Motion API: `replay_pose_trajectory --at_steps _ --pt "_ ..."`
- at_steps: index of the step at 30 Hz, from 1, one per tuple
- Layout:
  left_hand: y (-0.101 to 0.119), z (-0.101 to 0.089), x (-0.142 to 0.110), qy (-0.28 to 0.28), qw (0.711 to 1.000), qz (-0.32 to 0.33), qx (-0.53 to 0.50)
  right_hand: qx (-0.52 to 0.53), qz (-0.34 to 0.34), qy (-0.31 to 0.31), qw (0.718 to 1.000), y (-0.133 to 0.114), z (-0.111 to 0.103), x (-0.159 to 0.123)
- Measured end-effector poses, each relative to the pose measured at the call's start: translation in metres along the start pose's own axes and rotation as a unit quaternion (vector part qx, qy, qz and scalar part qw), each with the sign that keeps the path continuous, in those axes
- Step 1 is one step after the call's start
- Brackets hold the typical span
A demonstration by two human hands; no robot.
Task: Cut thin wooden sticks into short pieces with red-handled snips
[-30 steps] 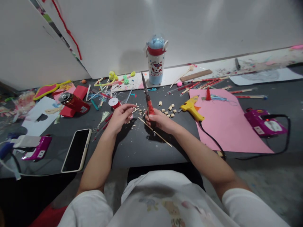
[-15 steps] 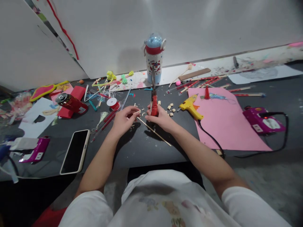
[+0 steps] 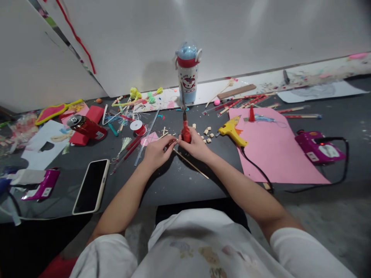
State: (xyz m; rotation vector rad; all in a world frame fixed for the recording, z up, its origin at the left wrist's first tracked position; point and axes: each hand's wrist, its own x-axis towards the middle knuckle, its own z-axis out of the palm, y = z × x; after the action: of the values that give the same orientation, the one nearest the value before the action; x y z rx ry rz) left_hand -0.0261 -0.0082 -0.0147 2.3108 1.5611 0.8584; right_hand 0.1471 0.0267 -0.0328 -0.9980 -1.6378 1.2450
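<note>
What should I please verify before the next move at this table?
1. Right hand holding the red-handled tool: ok.
2. Tool's long end pointing away from the person: ok, it points toward the bottle.
3. Left hand gripping a piece securely: cannot tell, its fingertips hide what they may hold.
4. Space beside the right hand free of loose bits: not ok, small wooden pieces lie close by.
5. Yellow glue gun apart from both hands: ok.
</note>
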Motion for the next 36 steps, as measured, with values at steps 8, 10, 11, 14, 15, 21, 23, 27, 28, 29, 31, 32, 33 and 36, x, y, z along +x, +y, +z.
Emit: replay_pose_trajectory --at_steps 8,10,11,14,15,21,23,27,28,29,31,32,33,36 --pt "0.005 0.004 -0.001 0.010 1.000 -0.001 0.004 -0.032 -0.011 0.002 0.999 0.001 -0.001 0.001" --pt "0.006 0.005 -0.001 0.012 1.000 -0.010 0.003 -0.030 -0.010 0.006 0.999 0.002 0.000 0.002" --pt "0.006 0.006 0.000 0.011 1.000 -0.016 0.003 -0.028 -0.009 0.008 1.000 0.001 0.000 0.002" --pt "0.009 0.006 0.000 -0.006 1.000 -0.020 0.001 -0.043 -0.002 0.017 0.999 -0.001 -0.001 0.002" --pt "0.010 0.006 0.000 -0.013 1.000 -0.019 -0.002 -0.052 0.001 0.019 0.998 -0.001 -0.001 0.002" --pt "0.012 0.006 0.000 -0.032 0.998 -0.032 -0.040 -0.085 0.006 0.025 0.996 -0.005 -0.002 0.001" --pt "0.010 0.009 0.000 -0.028 0.996 -0.043 -0.066 -0.092 0.001 0.032 0.995 -0.005 -0.002 0.000" --pt "0.005 0.014 0.000 -0.016 0.994 -0.063 -0.092 -0.097 -0.008 0.035 0.995 -0.006 -0.003 -0.001" --pt "0.003 0.015 0.000 -0.015 0.993 -0.065 -0.096 -0.098 -0.007 0.034 0.995 -0.007 -0.003 -0.001" --pt "0.003 0.016 0.001 -0.013 0.993 -0.065 -0.099 -0.099 -0.003 0.034 0.994 -0.007 -0.003 -0.001" --pt "0.002 0.015 0.001 -0.006 0.993 -0.062 -0.099 -0.096 0.008 0.041 0.995 -0.006 -0.003 0.000" --pt "0.003 0.014 0.001 -0.003 0.994 -0.058 -0.096 -0.090 0.012 0.047 0.995 -0.005 -0.002 0.001" --pt "0.003 0.014 0.002 -0.002 0.994 -0.054 -0.095 -0.080 0.015 0.054 0.995 -0.004 -0.002 0.002" --pt "0.004 0.012 0.002 -0.007 0.995 -0.044 -0.092 -0.035 0.011 0.057 0.998 0.004 -0.001 0.005"
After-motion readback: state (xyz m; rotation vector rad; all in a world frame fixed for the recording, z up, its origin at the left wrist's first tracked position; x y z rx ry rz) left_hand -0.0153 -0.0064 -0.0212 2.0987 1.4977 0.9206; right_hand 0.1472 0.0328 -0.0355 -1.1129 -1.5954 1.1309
